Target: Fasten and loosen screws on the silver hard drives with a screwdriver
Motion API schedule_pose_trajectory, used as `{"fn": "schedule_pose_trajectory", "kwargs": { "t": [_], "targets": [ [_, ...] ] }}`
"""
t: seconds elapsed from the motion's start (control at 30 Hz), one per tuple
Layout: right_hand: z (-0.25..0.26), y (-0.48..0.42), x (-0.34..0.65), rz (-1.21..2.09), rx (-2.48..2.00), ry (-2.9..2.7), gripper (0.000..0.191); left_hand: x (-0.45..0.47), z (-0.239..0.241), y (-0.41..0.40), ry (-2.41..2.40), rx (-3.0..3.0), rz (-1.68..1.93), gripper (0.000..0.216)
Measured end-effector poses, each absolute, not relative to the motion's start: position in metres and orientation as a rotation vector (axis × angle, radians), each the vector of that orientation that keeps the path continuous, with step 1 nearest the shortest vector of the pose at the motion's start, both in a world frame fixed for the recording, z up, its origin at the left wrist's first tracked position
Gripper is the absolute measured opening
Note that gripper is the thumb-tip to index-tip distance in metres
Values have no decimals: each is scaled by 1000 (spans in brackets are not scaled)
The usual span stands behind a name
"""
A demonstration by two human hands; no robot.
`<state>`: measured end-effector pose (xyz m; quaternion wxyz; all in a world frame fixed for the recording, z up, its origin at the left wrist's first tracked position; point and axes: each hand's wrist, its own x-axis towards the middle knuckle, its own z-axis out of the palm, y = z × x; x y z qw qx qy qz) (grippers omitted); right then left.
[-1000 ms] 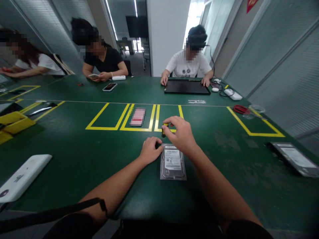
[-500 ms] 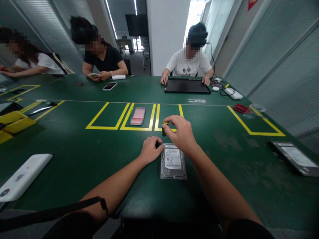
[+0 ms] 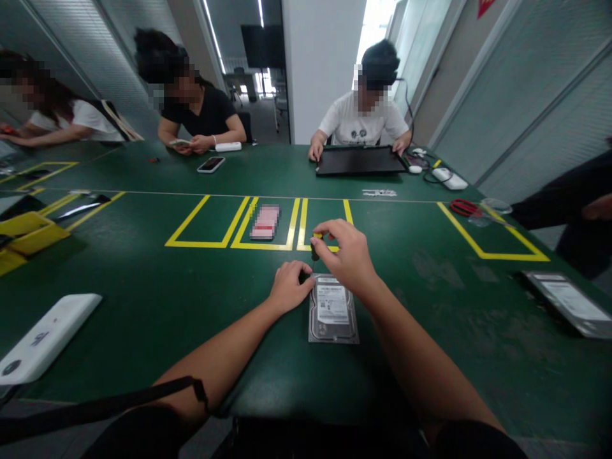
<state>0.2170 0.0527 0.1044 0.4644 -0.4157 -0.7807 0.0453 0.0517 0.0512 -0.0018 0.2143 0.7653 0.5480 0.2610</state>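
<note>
A silver hard drive [image 3: 333,309] lies flat on the green table [image 3: 143,293] in front of me. My right hand [image 3: 347,257] pinches the black and yellow handle of a small screwdriver [image 3: 315,245], held upright over the drive's far left corner. Beside that corner my left hand [image 3: 288,288] rests on the table with its fingers curled against the drive's edge. The screwdriver's tip is hidden behind my fingers.
A white device [image 3: 43,338] lies at the left edge and another drive [image 3: 568,305] at the right. Yellow taped boxes hold a pink card [image 3: 265,222]. Red-handled scissors [image 3: 463,208] lie far right. Three people sit across the table; a dark sleeve [image 3: 564,197] enters at the right.
My hands and the screwdriver have barely shifted. A person's dark sleeve and hand have come into view at the right edge.
</note>
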Motion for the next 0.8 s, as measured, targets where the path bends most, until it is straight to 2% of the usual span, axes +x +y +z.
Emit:
{"fn": "schedule_pose_trajectory", "kwargs": {
  "t": [0.8],
  "targets": [
    [105, 50, 216, 120, -997, -1927, 9, 51, -3, 52, 1523, 2115, 730, 12]
  ]
}}
